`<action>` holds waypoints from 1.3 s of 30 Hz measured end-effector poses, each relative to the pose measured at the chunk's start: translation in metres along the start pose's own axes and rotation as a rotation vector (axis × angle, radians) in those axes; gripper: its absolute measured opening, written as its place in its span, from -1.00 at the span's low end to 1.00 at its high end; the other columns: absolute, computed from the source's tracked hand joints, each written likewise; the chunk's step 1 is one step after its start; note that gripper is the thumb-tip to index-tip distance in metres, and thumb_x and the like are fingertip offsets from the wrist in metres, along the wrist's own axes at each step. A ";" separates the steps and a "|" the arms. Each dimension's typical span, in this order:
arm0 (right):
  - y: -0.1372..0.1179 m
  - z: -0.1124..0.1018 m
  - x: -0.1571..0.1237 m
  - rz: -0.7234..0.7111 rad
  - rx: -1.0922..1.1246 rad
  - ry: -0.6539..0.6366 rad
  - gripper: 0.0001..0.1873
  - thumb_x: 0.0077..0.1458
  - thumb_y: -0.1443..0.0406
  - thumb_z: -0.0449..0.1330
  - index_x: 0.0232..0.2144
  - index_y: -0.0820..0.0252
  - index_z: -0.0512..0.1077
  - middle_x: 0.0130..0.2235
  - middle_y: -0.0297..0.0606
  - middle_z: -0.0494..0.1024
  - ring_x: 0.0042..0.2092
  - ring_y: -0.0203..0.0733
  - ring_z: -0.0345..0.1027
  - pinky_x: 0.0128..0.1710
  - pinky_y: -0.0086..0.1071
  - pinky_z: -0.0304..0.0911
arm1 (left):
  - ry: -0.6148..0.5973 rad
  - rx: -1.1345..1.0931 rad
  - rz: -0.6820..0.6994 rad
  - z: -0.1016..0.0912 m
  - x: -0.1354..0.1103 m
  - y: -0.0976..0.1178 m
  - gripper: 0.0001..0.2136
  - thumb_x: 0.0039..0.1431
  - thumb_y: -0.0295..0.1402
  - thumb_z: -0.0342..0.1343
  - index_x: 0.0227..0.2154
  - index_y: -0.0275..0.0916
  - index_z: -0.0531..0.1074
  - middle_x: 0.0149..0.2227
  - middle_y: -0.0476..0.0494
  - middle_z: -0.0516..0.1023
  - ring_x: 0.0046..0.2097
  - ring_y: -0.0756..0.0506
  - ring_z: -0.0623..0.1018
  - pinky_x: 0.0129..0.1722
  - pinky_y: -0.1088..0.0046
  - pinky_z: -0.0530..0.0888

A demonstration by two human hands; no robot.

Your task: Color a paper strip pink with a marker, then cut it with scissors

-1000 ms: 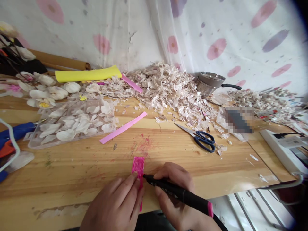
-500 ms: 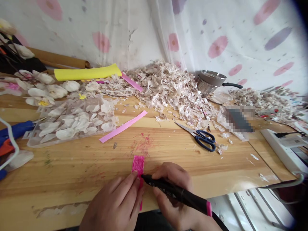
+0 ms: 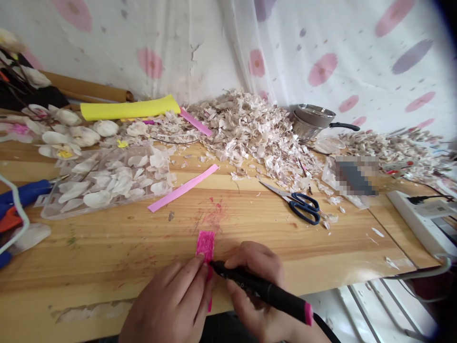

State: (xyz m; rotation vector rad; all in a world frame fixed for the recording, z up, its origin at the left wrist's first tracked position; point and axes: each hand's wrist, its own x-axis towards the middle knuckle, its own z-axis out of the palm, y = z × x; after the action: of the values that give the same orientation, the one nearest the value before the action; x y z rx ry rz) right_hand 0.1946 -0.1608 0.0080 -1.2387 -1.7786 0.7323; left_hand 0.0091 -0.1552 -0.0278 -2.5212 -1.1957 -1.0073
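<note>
My left hand (image 3: pixel 174 295) presses a bright magenta strip (image 3: pixel 206 243) down on the wooden table near its front edge; the fingers are close together and cover its middle. My right hand (image 3: pixel 255 281) is closed around a black marker (image 3: pixel 267 290) with a pink band at its rear end. The marker's tip touches or nearly touches the strip's right edge, right beside my left fingertips. The strip's far end is coloured in uneven strokes. A paler pink strip (image 3: pixel 183 188) lies farther back on the left.
Dark-handled scissors (image 3: pixel 302 206) lie right of centre. A clear tray (image 3: pixel 107 202) of whitish petals stands left, near a yellow roll (image 3: pixel 130 108). A heap of pale flakes (image 3: pixel 250 128) and a metal pot (image 3: pixel 312 121) are at the back; a power strip (image 3: pixel 417 228) lies right.
The marker and my right hand have shifted very slightly, with the marker's rear end a little lower and to the left. My left hand stays on the strip.
</note>
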 end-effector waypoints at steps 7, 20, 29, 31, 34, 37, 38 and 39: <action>0.002 0.001 0.002 -0.004 -0.001 -0.006 -0.86 -0.02 0.42 0.17 -0.34 0.12 0.38 -0.44 -0.35 0.45 -0.44 -0.24 0.32 -0.44 -0.37 0.21 | -0.008 -0.017 0.008 0.001 -0.002 -0.001 -0.73 0.32 -0.47 -0.05 -0.32 -0.32 0.58 -0.29 -0.18 0.65 -0.30 -0.14 0.59 -0.28 0.29 0.48; -0.001 0.000 0.006 0.095 -0.059 0.093 -0.96 0.06 0.37 0.15 -0.37 0.15 0.39 -0.49 -0.34 0.43 -0.52 -0.27 0.26 -0.54 -0.42 0.14 | -0.027 -0.028 0.012 0.000 -0.004 -0.002 -0.77 0.30 -0.48 -0.01 -0.31 -0.34 0.58 -0.28 -0.19 0.65 -0.28 -0.16 0.59 -0.24 0.26 0.48; -0.004 -0.002 0.008 0.012 -0.026 0.071 -0.90 -0.01 0.42 0.16 -0.39 0.15 0.39 -0.50 -0.36 0.46 -0.52 -0.28 0.32 -0.49 -0.42 0.22 | -0.006 -0.004 0.011 0.001 -0.002 0.000 -0.75 0.32 -0.46 -0.04 -0.31 -0.31 0.57 -0.29 -0.16 0.65 -0.29 -0.13 0.59 -0.27 0.29 0.51; -0.005 -0.002 0.009 0.010 -0.031 0.063 -0.92 -0.01 0.42 0.15 -0.41 0.15 0.38 -0.51 -0.36 0.46 -0.52 -0.28 0.32 -0.52 -0.43 0.20 | 0.006 0.003 0.010 0.001 -0.001 0.000 -0.76 0.31 -0.46 -0.03 -0.32 -0.32 0.57 -0.30 -0.18 0.65 -0.30 -0.15 0.59 -0.27 0.28 0.51; -0.004 -0.001 0.009 0.038 -0.060 0.121 -0.92 0.02 0.42 0.14 -0.40 0.16 0.39 -0.52 -0.36 0.44 -0.53 -0.29 0.30 -0.53 -0.44 0.17 | -0.017 -0.006 0.014 0.000 0.000 0.000 -0.75 0.32 -0.46 -0.03 -0.34 -0.33 0.57 -0.30 -0.18 0.65 -0.32 -0.15 0.59 -0.29 0.27 0.50; -0.003 0.000 0.008 0.003 -0.035 0.077 -0.89 0.00 0.42 0.16 -0.37 0.14 0.38 -0.50 -0.37 0.44 -0.51 -0.28 0.31 -0.52 -0.44 0.18 | -0.019 -0.013 0.016 -0.001 -0.001 -0.001 -0.75 0.31 -0.46 -0.02 -0.33 -0.33 0.57 -0.30 -0.19 0.65 -0.31 -0.16 0.59 -0.28 0.27 0.49; -0.002 0.001 0.007 -0.001 -0.036 0.071 -0.88 0.00 0.42 0.16 -0.36 0.14 0.38 -0.49 -0.38 0.44 -0.51 -0.28 0.31 -0.51 -0.44 0.18 | -0.009 -0.009 0.011 -0.001 -0.001 -0.001 -0.76 0.31 -0.47 -0.02 -0.33 -0.34 0.57 -0.31 -0.19 0.65 -0.31 -0.16 0.59 -0.28 0.27 0.49; -0.001 0.001 0.006 0.004 -0.045 0.082 -0.88 0.01 0.42 0.16 -0.36 0.13 0.37 -0.49 -0.38 0.43 -0.51 -0.28 0.30 -0.51 -0.43 0.18 | -0.003 -0.005 0.007 -0.001 -0.001 -0.001 -0.76 0.31 -0.47 -0.01 -0.33 -0.34 0.57 -0.31 -0.19 0.65 -0.30 -0.16 0.58 -0.27 0.27 0.49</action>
State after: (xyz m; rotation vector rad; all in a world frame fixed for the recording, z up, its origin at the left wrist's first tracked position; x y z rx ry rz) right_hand 0.1917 -0.1551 0.0101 -1.2844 -1.7344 0.6377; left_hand 0.0077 -0.1560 -0.0279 -2.5301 -1.1856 -1.0060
